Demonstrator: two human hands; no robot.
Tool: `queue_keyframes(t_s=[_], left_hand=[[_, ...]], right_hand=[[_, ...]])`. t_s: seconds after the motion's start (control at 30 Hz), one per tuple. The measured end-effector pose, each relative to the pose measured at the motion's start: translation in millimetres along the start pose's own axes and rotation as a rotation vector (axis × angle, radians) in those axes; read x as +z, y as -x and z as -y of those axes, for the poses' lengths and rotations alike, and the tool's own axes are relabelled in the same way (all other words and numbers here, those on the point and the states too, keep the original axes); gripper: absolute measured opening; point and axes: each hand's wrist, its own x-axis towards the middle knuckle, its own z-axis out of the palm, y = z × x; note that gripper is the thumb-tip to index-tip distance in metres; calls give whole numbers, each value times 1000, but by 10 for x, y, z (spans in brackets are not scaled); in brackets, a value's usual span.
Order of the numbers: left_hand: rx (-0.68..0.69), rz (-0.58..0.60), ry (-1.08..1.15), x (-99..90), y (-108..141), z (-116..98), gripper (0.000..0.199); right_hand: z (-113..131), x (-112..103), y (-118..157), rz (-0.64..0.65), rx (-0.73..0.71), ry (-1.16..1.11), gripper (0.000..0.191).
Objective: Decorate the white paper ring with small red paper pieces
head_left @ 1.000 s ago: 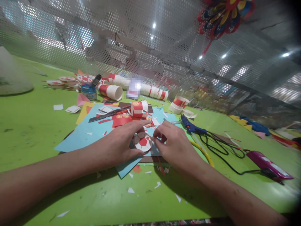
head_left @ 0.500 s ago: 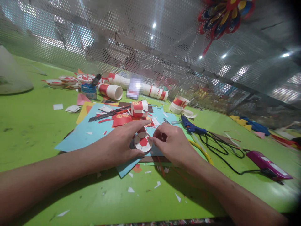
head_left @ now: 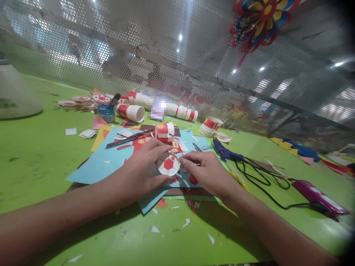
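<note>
My left hand (head_left: 146, 168) grips a round white disc (head_left: 168, 170) by its left edge, thumb below and fingers above. The disc looks like the base of a paper cup. On it are a red hexagon in the middle, thin dark lines and small red bits near the upper right rim. My right hand (head_left: 198, 168) is at the disc's right edge with thumb and forefinger closed together; whether a small piece is between them is hidden. Beneath both hands lie light blue paper sheets (head_left: 91, 168) with red scraps.
Behind the hands are a cut paper cup (head_left: 164, 130), a black-handled cutter (head_left: 124, 139) and a blue jar (head_left: 106, 112). To the right lie a blue glue gun (head_left: 229, 151), its black cable and a purple power strip (head_left: 318, 195). White paper scraps (head_left: 155, 229) dot the green table.
My right fingers have drawn slightly off the disc's face to its right edge. A small red bit now shows near the upper right rim. The view has tilted a little upward.
</note>
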Motion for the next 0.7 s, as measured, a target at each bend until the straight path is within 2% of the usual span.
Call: queue_keyframes(t_s=[0.13,0.27,0.4,0.53,0.7], left_hand=[[-9,-4,-26,0,14,-28,44],[-144,30,9,-2,10,-87,46],[-304,97,120,3,-1,-135,52],[-335,164,316,-20,-12,-146,60],[-400,208,618,-65,-48,-124,38]], right_hand=[[-1,21,0,68,82,-260,21],[58,40,1,98,146,-453,9],[107,46,7,85,170,-495,8],[95,31,15,85,180,-502,9],[56,11,24,95,156,-443,9]])
